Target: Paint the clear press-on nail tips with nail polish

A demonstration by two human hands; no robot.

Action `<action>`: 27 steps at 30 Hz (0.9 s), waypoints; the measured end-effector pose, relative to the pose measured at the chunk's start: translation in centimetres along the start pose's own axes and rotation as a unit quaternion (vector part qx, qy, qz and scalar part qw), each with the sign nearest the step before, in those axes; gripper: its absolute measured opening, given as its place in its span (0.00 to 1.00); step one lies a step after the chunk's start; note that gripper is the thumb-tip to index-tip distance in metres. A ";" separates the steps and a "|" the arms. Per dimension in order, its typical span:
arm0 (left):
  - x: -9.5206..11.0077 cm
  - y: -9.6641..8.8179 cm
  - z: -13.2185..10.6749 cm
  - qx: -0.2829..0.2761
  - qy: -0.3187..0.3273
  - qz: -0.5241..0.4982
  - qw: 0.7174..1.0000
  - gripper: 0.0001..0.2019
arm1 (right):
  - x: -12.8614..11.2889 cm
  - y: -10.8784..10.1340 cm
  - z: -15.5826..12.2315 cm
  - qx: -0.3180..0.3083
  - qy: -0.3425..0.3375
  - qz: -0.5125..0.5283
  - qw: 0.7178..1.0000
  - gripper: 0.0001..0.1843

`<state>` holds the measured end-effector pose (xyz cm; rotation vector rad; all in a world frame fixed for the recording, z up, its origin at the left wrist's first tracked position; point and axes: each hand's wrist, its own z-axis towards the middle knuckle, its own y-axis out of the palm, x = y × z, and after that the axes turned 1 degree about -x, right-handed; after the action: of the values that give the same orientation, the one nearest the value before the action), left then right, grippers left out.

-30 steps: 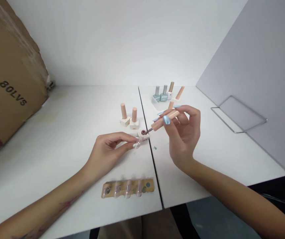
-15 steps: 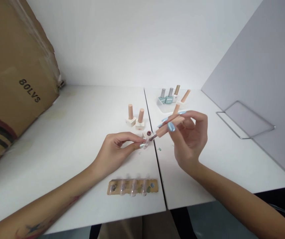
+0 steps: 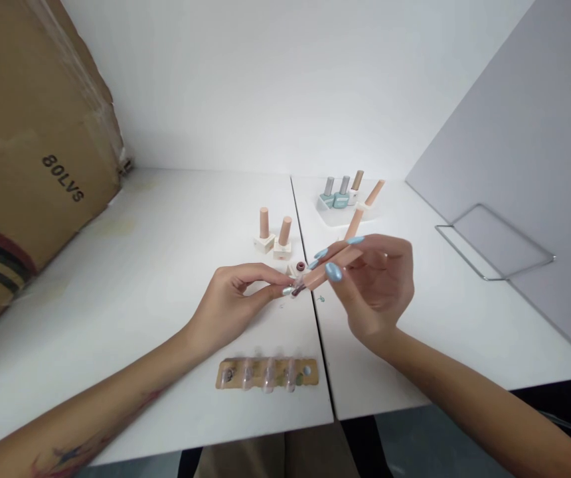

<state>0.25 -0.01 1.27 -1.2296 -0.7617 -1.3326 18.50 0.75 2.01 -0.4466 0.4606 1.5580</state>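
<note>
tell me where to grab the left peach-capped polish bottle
Take the left peach-capped polish bottle by its square cream base, pinching the flat sides from the left, where nothing stands close. The other peach-capped bottle stands close on its right and the left hand is just in front. The tall slim cap would probably let it tip if held high.

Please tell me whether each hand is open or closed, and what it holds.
Left hand: closed, pinching a small clear piece.
Right hand: closed, holding a peach nail-polish brush handle.
</note>
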 end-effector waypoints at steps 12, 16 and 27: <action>-0.3 -0.1 -0.2 0.001 -0.005 0.020 1.000 0.08 | -0.1 -0.1 0.2 0.017 0.023 -0.017 0.999 0.17; -0.1 -0.1 -0.2 0.005 -0.009 0.029 1.000 0.07 | 0.0 0.0 0.0 -0.003 0.042 -0.013 0.999 0.16; -0.2 -0.1 -0.1 0.002 -0.006 0.037 0.999 0.07 | 0.0 -0.1 0.1 -0.013 0.020 -0.007 1.000 0.19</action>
<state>0.14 -0.02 1.10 -1.2514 -0.7194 -1.2633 18.57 0.81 2.03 -0.5005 0.4683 1.5457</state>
